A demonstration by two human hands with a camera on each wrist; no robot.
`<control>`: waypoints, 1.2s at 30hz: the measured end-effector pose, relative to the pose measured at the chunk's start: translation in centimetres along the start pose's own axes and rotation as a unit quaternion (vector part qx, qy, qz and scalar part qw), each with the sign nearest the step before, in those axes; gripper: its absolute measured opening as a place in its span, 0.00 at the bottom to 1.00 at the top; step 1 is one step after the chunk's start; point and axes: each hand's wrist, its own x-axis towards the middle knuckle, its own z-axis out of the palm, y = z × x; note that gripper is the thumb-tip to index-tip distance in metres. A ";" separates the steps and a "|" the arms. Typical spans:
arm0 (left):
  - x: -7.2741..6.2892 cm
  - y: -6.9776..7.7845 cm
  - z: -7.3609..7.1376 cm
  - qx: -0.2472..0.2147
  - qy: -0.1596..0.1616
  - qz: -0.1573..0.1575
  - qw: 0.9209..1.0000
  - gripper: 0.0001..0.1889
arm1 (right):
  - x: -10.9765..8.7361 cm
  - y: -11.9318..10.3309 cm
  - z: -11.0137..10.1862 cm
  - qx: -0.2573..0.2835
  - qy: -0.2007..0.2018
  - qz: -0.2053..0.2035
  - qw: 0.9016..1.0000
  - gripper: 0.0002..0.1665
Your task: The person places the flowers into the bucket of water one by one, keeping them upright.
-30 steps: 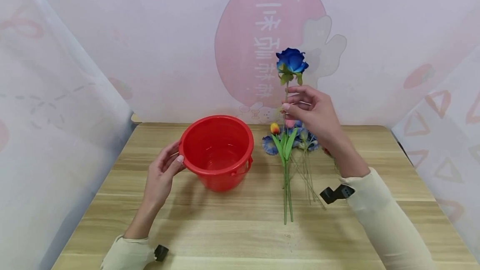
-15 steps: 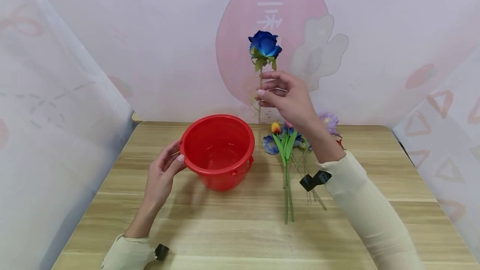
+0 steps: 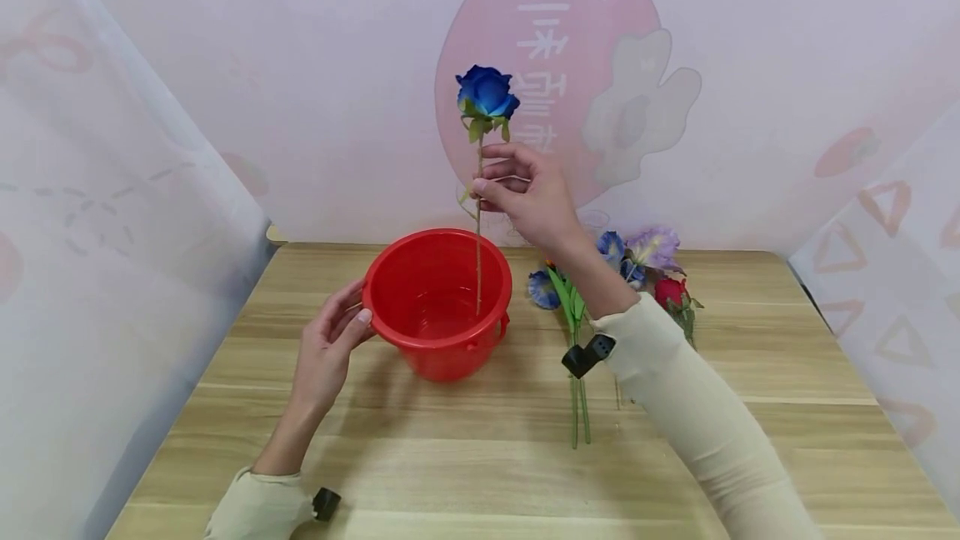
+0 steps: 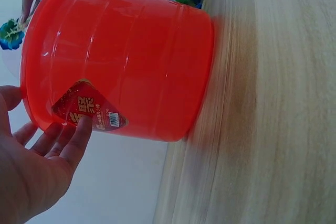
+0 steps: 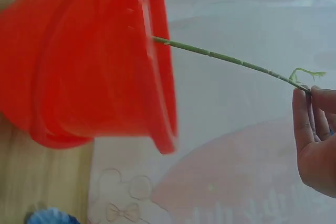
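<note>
A blue artificial rose [image 3: 486, 93] stands upright in my right hand [image 3: 534, 198], its stem pinched between thumb and fingers below the bloom. The lower stem reaches down inside the red bucket [image 3: 450, 357]; the right wrist view shows the stem [image 5: 220, 56] passing over the rim. At the bucket's left side, my left hand [image 3: 327, 348] grips the rim, thumb on top. In the left wrist view its fingers [image 4: 79, 140] lie against the outer wall by a dark red diamond label [image 4: 79, 103].
Right of the bucket lie tulips with green leaves [image 3: 566, 298], blue flowers [image 3: 543, 290], a lilac flower [image 3: 654, 248] and a red rose [image 3: 671, 292] on the wooden table [image 3: 465, 473]. My right forearm partly covers them. A printed curtain [image 3: 337, 107] hangs behind the table.
My right hand has carried the blue rose left from above the other flowers to over the bucket, and its stem has come down inside. My left hand and the bucket have stayed put.
</note>
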 end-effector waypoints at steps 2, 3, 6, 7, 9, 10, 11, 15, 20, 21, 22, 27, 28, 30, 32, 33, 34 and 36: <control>0.0 0.0 0.0 -0.001 0.000 -0.001 1.000 0.27 | 0.0 0.6 0.6 -0.009 -0.004 0.006 1.000 0.24; 0.0 0.0 0.0 -0.002 0.000 -0.001 1.000 0.27 | 0.0 0.9 1.0 -0.010 -0.007 0.010 1.000 0.24; -0.1 0.0 0.0 -0.001 0.000 -0.002 1.000 0.27 | -0.1 1.8 1.9 -0.020 -0.011 0.024 0.999 0.25; -0.1 0.0 0.0 0.000 0.000 -0.003 1.000 0.27 | -0.1 2.1 2.2 -0.023 -0.012 0.029 0.999 0.25; -0.1 0.0 0.0 0.002 0.001 -0.003 1.000 0.27 | -0.2 2.6 2.6 -0.030 -0.012 0.036 0.999 0.24; -0.1 0.0 0.0 0.003 0.001 -0.004 1.000 0.27 | -0.2 2.8 2.8 -0.036 -0.013 0.039 0.999 0.24; -0.1 0.0 0.0 0.003 0.001 -0.004 1.000 0.27 | -0.2 3.1 3.0 -0.039 -0.014 0.042 0.998 0.23; -0.1 -0.1 0.0 0.003 0.001 -0.006 1.000 0.27 | -0.4 3.9 3.6 -0.052 -0.022 0.072 0.996 0.23; -0.1 0.0 0.0 0.007 0.001 -0.007 1.000 0.27 | -0.6 4.7 4.3 -0.059 -0.033 0.109 0.992 0.24; -0.1 0.0 0.0 0.008 0.001 -0.008 1.000 0.27 | -0.6 4.8 4.4 -0.061 -0.036 0.112 0.991 0.24; -0.1 0.0 0.0 0.010 0.001 -0.008 1.000 0.27 | -0.6 4.9 4.6 -0.064 -0.038 0.112 0.991 0.24; -0.1 0.0 0.0 0.011 0.002 -0.011 1.000 0.27 | -0.5 5.6 5.5 -0.082 -0.050 0.107 0.990 0.22; 0.0 0.0 0.0 0.010 0.003 -0.012 1.000 0.27 | -0.5 5.7 5.6 -0.083 -0.053 0.105 0.990 0.22; 0.0 0.1 0.0 0.010 0.004 -0.014 1.000 0.27 | -0.5 5.8 6.0 -0.085 -0.062 0.106 0.989 0.21; 0.0 0.1 0.0 0.011 0.004 -0.015 1.000 0.28 | -0.4 5.9 6.4 -0.085 -0.073 0.107 0.988 0.20; 0.0 0.1 0.0 0.012 0.004 -0.016 1.000 0.28 | -0.4 6.0 6.6 -0.085 -0.078 0.108 0.987 0.20; 0.0 0.1 0.0 0.012 0.004 -0.017 1.000 0.28 | -0.4 6.0 6.8 -0.087 -0.082 0.109 0.987 0.20; -0.1 0.2 0.0 0.013 0.003 -0.017 1.000 0.28 | -0.4 6.2 7.1 -0.088 -0.091 0.110 0.986 0.19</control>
